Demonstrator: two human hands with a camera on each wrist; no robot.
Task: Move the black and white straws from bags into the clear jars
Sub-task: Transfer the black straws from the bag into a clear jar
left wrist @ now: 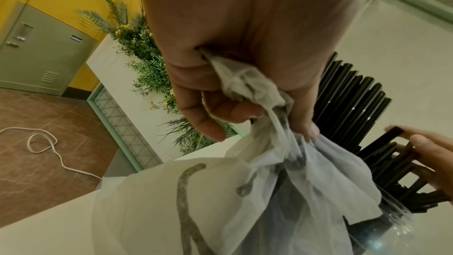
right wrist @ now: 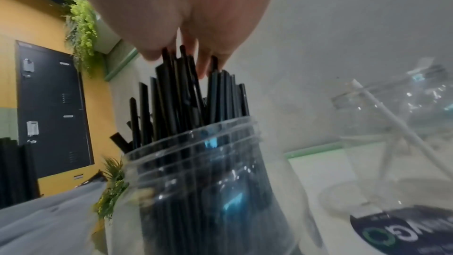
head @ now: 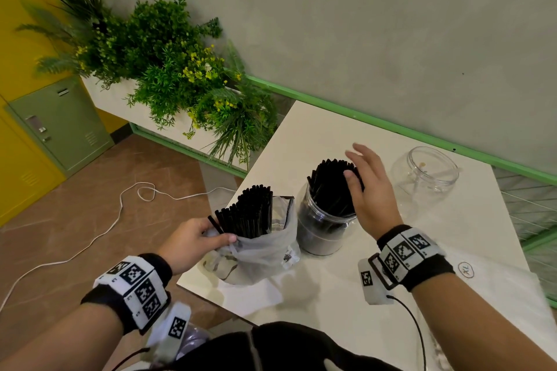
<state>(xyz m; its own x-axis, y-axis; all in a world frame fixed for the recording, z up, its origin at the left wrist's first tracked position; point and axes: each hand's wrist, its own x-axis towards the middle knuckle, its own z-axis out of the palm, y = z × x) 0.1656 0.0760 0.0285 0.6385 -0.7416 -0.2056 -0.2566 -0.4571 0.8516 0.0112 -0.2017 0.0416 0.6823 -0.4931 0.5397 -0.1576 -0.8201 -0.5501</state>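
A translucent plastic bag (head: 259,247) stands at the table's near left corner with a bundle of black straws (head: 250,211) sticking out of it. My left hand (head: 193,242) grips the bunched rim of the bag (left wrist: 247,84). To its right stands a clear jar (head: 322,226) packed with black straws (head: 331,187). My right hand (head: 367,187) hovers over them with fingers spread, the thumb and fingertips (right wrist: 203,65) touching the straw tops (right wrist: 186,88). A second clear jar (head: 428,172) at the back right holds a white straw (right wrist: 382,111).
The white table (head: 316,135) stands against a grey wall with a green rail. A planter with green plants (head: 168,63) stands to the left, and a white cable (head: 90,238) lies on the brown floor. A flat white bag (head: 494,277) lies under my right forearm.
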